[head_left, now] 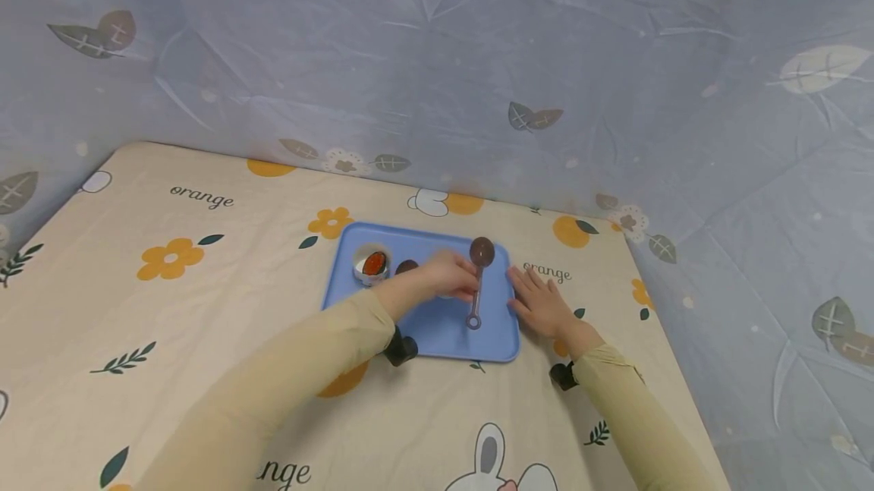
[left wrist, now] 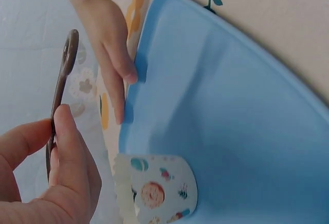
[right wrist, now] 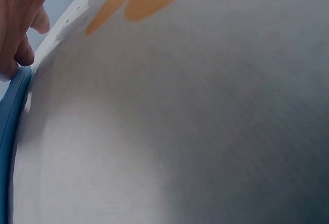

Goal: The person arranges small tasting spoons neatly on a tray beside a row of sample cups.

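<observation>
My left hand (head_left: 451, 276) pinches a brown plastic spoon (head_left: 482, 252) by its handle, above the right part of a blue tray (head_left: 444, 339). Its round bowl points to the far side and its ring end points toward me. In the left wrist view, thumb and fingers grip the thin handle (left wrist: 59, 88). A white printed paper baking cup (left wrist: 164, 188) stands on the tray below; in the head view the left hand mostly hides it. The right hand (head_left: 544, 307) lies with extended fingers at the tray's right edge, its fingertips touching the rim.
At the tray's left stands a silvery cup (head_left: 363, 254) with an orange-red, dark-edged piece (head_left: 374, 263) in it. A brown rounded thing (head_left: 407, 266) beside it is partly hidden by the left arm. A patterned cloth (head_left: 225, 309) covers the table.
</observation>
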Demonstrator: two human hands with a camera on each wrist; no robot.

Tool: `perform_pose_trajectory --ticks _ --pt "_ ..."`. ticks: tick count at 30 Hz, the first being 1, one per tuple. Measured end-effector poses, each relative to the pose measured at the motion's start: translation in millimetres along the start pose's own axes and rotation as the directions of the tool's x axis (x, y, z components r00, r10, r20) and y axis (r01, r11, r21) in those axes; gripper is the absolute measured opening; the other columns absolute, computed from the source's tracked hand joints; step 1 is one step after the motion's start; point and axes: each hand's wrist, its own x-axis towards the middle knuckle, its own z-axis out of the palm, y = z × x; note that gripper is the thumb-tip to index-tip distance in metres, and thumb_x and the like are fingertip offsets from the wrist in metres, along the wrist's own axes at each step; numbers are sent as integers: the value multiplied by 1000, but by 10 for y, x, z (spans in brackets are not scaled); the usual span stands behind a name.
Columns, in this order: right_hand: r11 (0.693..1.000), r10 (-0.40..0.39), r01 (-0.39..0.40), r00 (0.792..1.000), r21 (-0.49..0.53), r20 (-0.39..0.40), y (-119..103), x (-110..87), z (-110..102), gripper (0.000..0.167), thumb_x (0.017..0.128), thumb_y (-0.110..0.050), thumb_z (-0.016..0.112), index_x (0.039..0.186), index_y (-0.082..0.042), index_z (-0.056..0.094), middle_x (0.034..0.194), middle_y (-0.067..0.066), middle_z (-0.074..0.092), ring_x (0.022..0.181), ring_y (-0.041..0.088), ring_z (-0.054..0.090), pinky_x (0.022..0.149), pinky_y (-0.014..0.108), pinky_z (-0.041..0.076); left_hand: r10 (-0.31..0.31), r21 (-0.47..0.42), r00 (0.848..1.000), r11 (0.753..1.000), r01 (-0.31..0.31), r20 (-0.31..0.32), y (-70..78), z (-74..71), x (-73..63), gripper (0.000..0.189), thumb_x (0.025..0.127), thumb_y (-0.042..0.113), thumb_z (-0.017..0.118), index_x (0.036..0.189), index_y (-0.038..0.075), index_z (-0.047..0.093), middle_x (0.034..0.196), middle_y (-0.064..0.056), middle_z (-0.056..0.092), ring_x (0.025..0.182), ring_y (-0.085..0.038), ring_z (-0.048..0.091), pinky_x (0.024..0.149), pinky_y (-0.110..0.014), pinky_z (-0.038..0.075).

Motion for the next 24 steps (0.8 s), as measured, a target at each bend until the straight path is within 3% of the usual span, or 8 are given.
perform_pose_trajectory --ticks 8,15,24 --pt "1000 -2 2 1000 2 -9 -5 0 -3 60 99 -34 38 149 -9 17 155 12 20 143 38 13 113 64 10 20 75 999 997 -17 -44 -11 147 24 29 82 -4 63 110 -9 60 96 -21 67 67 -14 65 62 -20 58" --pt "1000 3 -3 1000 -6 -2 5 1 2 60 99 -35 37 149 -9 17 155 13 20 143 38 12 113 64 9 43 83 996 996 -37 -76 -54 267 46 27 80 -7 63 106 -10 60 95 -23 67 58 -12 61 57 -20 57" --pt "1000 -7 7 1000 5 -8 -2 0 -4 59 98 -34 39 149 -9 19 155 12 22 143 38 13 113 64 10 122 112 982 988 -107 -145 -99 372 32 26 79 -7 63 104 -11 61 95 -23 67 53 -8 56 56 -19 56"
